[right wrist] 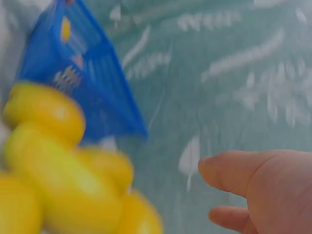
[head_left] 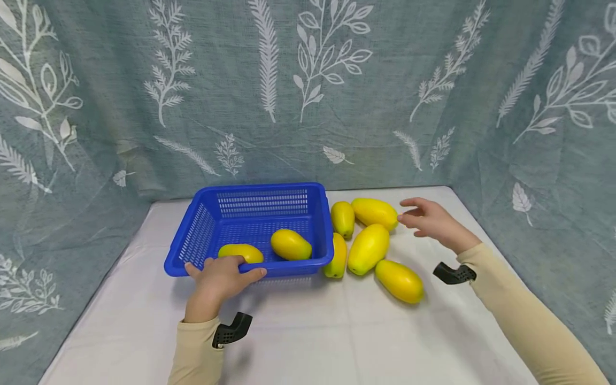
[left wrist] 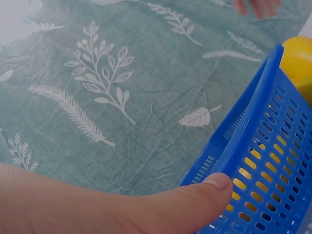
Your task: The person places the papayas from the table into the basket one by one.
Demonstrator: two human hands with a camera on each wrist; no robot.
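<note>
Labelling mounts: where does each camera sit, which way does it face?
Head: on the head, looking forward-down at blue basket and yellow fruits; left grip, right grip, sleeves show.
Left wrist: worn there, looking past basket at patterned cloth; thumb, blurred fingertips show.
Right wrist: worn there, facing fruits, basket, cloth; part of right grip shows.
Wrist views share basket and cloth.

A rectangular blue basket [head_left: 260,187] with slotted walls sits open side up on the white-covered desk [head_left: 298,337], its near rim gripped by the left hand [head_left: 218,280]. Two smooth, oblong yellow fruits [head_left: 291,245] lie inside, toward the front. Five more fruits [head_left: 369,249], yellow with some greenish tips, lie clustered to its right; the back-right fruit [head_left: 374,213] is nearest the right hand [head_left: 433,222].
</note>
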